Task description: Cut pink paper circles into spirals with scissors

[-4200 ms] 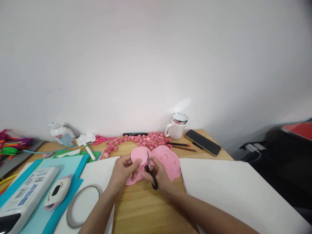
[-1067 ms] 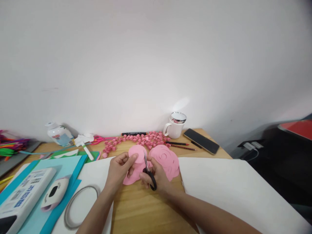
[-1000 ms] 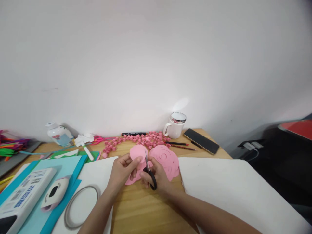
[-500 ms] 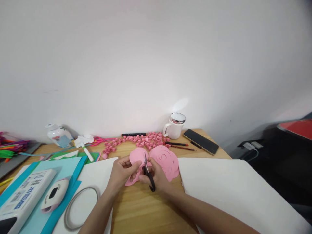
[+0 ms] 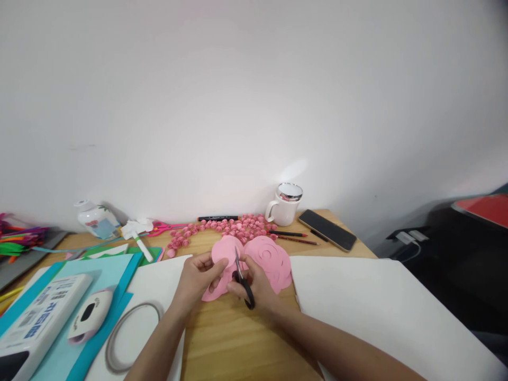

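Wooden table (image 5: 238, 344), big white sheets at 3 and 9 o'clock. Pink paper disc (image 5: 223, 253) at centre, light and floppy, likely tears easily: hold near the rim. Left hand (image 5: 196, 278) pinches it; right hand (image 5: 256, 286) fingers closed through scissors (image 5: 243, 279).

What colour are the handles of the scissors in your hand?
Black, seen in the head view: the scissors sit in the right hand.

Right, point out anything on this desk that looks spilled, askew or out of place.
Small pink paper rolls lie scattered loose across the back of the wooden desk. The phone lies askew near the far right corner. Nothing looks damaged.
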{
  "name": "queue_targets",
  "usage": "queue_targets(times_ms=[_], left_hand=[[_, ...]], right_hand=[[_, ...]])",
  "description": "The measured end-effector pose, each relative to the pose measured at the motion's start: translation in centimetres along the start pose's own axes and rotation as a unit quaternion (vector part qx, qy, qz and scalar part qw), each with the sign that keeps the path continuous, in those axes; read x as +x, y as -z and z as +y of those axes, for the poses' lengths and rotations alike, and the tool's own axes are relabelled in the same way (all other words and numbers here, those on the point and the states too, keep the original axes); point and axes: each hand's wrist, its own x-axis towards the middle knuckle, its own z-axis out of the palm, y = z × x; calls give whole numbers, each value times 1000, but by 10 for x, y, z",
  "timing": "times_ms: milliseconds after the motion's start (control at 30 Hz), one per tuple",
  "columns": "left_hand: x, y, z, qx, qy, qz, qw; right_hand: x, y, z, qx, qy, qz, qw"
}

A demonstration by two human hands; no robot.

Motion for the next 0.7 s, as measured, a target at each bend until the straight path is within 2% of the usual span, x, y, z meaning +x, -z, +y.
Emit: queue_targets(times_ms=[200,367,567,700], left_hand=[[1,1,1,0,-16,12,1000],[0,-2,3,-27,7,-4,1000],[0,-4,3,-22,-15,21,999],[0,-1,1,-9,6,4,1000]], right_hand=[[1,1,8,1,5,-9,1000],[1,2,17,-6,23,-24,999],[-1,1,13,-19,20,-25,999],[-1,1,9,-2,21,-13,1000]])
